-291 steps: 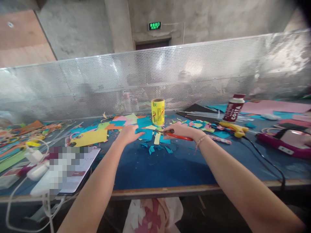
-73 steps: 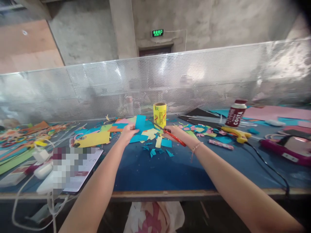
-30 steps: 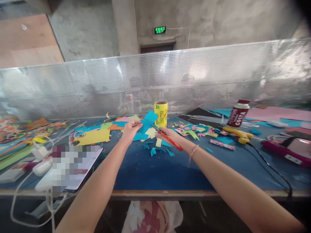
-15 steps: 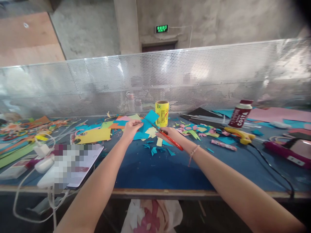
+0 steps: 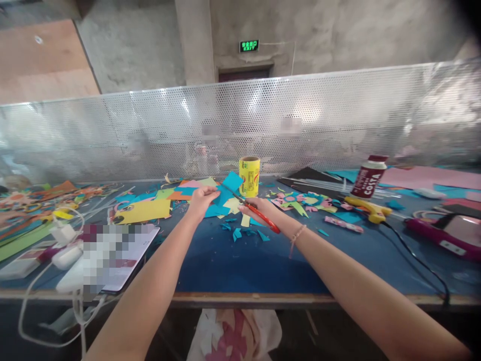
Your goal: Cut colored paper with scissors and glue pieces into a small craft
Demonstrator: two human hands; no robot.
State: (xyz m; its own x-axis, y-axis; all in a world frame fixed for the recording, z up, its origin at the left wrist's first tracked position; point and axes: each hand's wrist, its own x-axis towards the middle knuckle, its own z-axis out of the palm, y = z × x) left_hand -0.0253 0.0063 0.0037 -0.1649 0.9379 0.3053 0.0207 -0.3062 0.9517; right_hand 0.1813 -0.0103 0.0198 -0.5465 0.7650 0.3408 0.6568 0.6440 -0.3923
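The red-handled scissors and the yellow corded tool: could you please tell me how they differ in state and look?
The red-handled scissors are held in the right hand, while the yellow corded tool lies on the blue table.
The scissors show red handles and slim blades; the corded tool has a chunky yellow body.
The scissors have no cord, whereas the tool trails a black cord.
Both are brightly coloured.

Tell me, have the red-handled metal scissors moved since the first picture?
Yes, to the left: the scissors now reach further left, judged against the upright yellow cylindrical roll standing behind.
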